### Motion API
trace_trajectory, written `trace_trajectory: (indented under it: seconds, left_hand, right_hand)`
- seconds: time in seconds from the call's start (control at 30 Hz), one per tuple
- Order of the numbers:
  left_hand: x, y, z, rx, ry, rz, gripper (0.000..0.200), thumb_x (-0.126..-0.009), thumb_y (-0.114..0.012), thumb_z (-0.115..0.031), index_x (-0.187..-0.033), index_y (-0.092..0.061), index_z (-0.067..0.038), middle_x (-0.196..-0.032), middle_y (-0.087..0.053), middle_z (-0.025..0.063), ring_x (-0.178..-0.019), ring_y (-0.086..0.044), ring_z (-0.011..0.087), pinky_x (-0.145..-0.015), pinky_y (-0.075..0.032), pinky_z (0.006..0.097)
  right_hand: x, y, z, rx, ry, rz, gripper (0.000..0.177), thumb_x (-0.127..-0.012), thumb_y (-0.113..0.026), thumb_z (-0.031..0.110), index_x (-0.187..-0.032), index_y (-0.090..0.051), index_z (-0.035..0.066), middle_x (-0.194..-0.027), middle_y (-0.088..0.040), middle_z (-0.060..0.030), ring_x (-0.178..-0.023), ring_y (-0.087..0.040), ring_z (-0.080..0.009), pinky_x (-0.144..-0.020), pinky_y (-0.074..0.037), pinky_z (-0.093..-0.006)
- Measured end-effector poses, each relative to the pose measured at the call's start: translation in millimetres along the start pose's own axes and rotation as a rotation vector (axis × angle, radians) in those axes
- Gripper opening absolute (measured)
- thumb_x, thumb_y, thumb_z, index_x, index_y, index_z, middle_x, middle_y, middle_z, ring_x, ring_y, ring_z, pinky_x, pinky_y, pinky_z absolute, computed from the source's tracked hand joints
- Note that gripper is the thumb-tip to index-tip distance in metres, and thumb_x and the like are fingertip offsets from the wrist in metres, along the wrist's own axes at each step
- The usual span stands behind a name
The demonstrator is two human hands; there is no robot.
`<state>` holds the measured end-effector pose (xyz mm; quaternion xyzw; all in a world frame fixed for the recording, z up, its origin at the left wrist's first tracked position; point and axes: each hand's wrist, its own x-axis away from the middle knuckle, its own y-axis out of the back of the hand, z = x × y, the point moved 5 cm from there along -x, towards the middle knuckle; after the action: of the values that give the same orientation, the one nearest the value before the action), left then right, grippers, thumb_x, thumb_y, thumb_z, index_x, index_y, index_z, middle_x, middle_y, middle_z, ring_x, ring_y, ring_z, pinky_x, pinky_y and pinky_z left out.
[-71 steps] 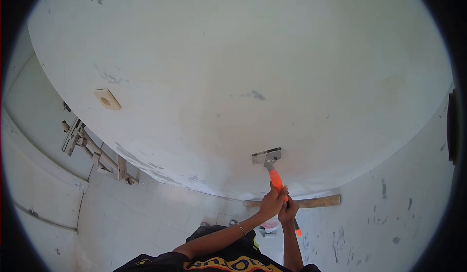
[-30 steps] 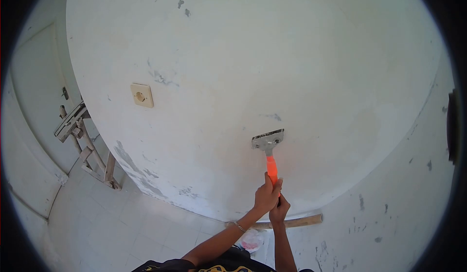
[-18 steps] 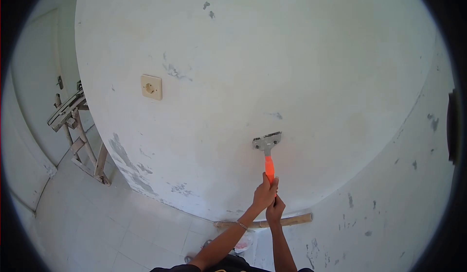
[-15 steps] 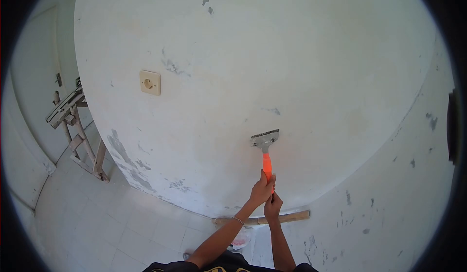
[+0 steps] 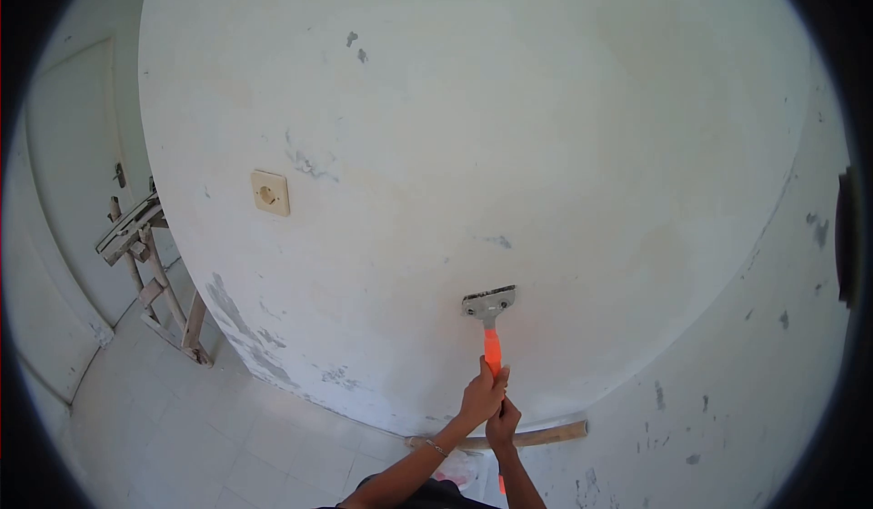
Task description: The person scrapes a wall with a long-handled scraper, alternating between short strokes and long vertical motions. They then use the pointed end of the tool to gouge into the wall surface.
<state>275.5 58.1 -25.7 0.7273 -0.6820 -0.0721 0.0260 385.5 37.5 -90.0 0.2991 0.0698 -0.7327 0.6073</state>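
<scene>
Your scraper [image 5: 491, 345] now sits lower on the wall [image 5: 509, 127] than half a second ago. Its metal blade lies flat against the plaster, below a small grey mark. Both hands have dropped with it. Your left hand [image 5: 480, 398] is wrapped tight around the orange handle. Your right hand [image 5: 501, 421] grips the same handle just beneath, touching the left.

The wall is white with grey scuffs, and a beige socket [image 5: 270, 192] is set well to the left. A wooden pole [image 5: 546, 435] lies along the wall's foot. A wooden stand [image 5: 155, 282] leans beside a door [image 5: 68, 172], on a pale tiled floor [image 5: 209, 436].

Your forearms are cut off at the bottom edge. Something pink below your wrists is too hidden to identify.
</scene>
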Motion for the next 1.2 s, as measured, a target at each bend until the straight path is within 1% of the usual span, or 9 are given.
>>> trace_trajectory:
  seconds: [0.1, 0.23, 0.33, 0.4, 0.57, 0.63, 0.73, 0.77, 1.2]
  left_hand:
    - [-12.1, 18.1, -40.6, 0.088, -0.024, -0.049, 0.032, -0.103, -0.047, -0.030, -0.120, -0.036, -0.006, -0.081, -0.065, 0.0093, -0.072, -0.068, 0.0257, -0.068, -0.054, 0.0389]
    - [-9.3, 4.5, -19.0, 0.104, -0.005, -0.074, 0.025, -0.104, -0.046, -0.027, -0.114, -0.036, -0.006, -0.080, -0.062, 0.0093, -0.071, -0.067, 0.0244, -0.068, -0.053, 0.0370]
    - [-5.1, 1.5, -5.2, 0.178, 0.001, -0.081, 0.022, -0.104, -0.045, -0.025, -0.113, -0.037, -0.007, -0.080, -0.061, 0.0090, -0.072, -0.066, 0.0221, -0.067, -0.053, 0.0354]
    - [-3.3, 15.0, -21.0, 0.243, -0.037, -0.109, 0.037, -0.103, -0.046, -0.038, -0.117, -0.037, -0.005, -0.078, -0.064, 0.0108, -0.071, -0.068, 0.0284, -0.063, -0.053, 0.0382]
    - [-6.6, 2.2, -9.2, 0.247, -0.090, -0.166, 0.031, -0.104, -0.046, -0.034, -0.114, -0.038, -0.006, -0.077, -0.062, 0.0091, -0.067, -0.066, 0.0251, -0.063, -0.052, 0.0373]
    - [3.1, -13.6, -2.2, 0.399, -0.045, -0.101, 0.017, -0.105, -0.043, -0.021, -0.112, -0.039, -0.006, -0.082, -0.056, 0.0064, -0.070, -0.059, 0.0163, -0.065, -0.052, 0.0327]
    - [-0.8, 8.1, -19.4, 0.447, -0.094, -0.151, 0.024, -0.104, -0.046, -0.027, -0.112, -0.038, -0.006, -0.080, -0.060, 0.0085, -0.067, -0.063, 0.0219, -0.065, -0.051, 0.0357]
    - [-6.8, 16.6, -24.7, 0.483, -0.079, -0.166, 0.022, -0.104, -0.045, -0.026, -0.111, -0.039, -0.006, -0.078, -0.059, 0.0077, -0.065, -0.062, 0.0204, -0.063, -0.051, 0.0357]
    - [-8.9, 17.9, -13.5, 0.533, -0.033, -0.187, 0.022, -0.105, -0.045, -0.025, -0.118, -0.038, -0.008, -0.076, -0.056, 0.0056, -0.067, -0.061, 0.0159, -0.063, -0.052, 0.0323]
  right_hand:
    - [-24.8, -7.1, 45.9, 0.014, -0.136, 0.074, 0.031, -0.099, -0.052, 0.019, -0.111, -0.063, -0.008, -0.076, -0.068, -0.0160, -0.074, -0.062, -0.0108, -0.065, -0.049, -0.0306]
    - [-22.1, 4.1, 22.2, 0.025, -0.186, 0.162, 0.031, -0.099, -0.052, 0.017, -0.113, -0.062, -0.009, -0.079, -0.070, -0.0164, -0.074, -0.064, -0.0123, -0.066, -0.050, -0.0305]
    - [-9.7, 8.2, 18.3, -0.003, -0.053, 0.109, 0.033, -0.099, -0.050, 0.016, -0.118, -0.061, -0.009, -0.084, -0.071, -0.0181, -0.075, -0.066, -0.0145, -0.066, -0.050, -0.0316]
    - [-17.8, 1.1, 35.8, 0.001, -0.056, 0.129, 0.035, -0.097, -0.051, 0.014, -0.123, -0.059, -0.008, -0.089, -0.072, -0.0202, -0.080, -0.069, -0.0160, -0.070, -0.052, -0.0320]
    - [-13.9, 15.7, 27.0, 0.104, -0.150, 0.199, 0.037, -0.094, -0.054, 0.009, -0.126, -0.059, -0.008, -0.085, -0.071, -0.0203, -0.076, -0.069, -0.0175, -0.071, -0.052, -0.0303]
    - [-10.7, 26.9, 29.7, 0.111, -0.149, 0.201, 0.038, -0.093, -0.054, 0.009, -0.127, -0.059, -0.008, -0.083, -0.071, -0.0202, -0.072, -0.069, -0.0207, -0.070, -0.052, -0.0305]
    - [-22.2, 15.8, 55.1, 0.114, -0.041, 0.163, 0.039, -0.093, -0.055, 0.010, -0.128, -0.058, -0.007, -0.083, -0.071, -0.0195, -0.073, -0.069, -0.0203, -0.070, -0.052, -0.0303]
    - [-29.4, 10.7, 72.2, 0.204, -0.174, 0.240, 0.039, -0.093, -0.055, 0.011, -0.129, -0.058, -0.005, -0.083, -0.070, -0.0188, -0.072, -0.069, -0.0209, -0.070, -0.051, -0.0301]
    - [-28.8, 3.1, 80.5, 0.237, -0.188, 0.295, 0.037, -0.094, -0.055, 0.010, -0.127, -0.060, -0.006, -0.085, -0.071, -0.0200, -0.077, -0.071, -0.0206, -0.072, -0.052, -0.0319]
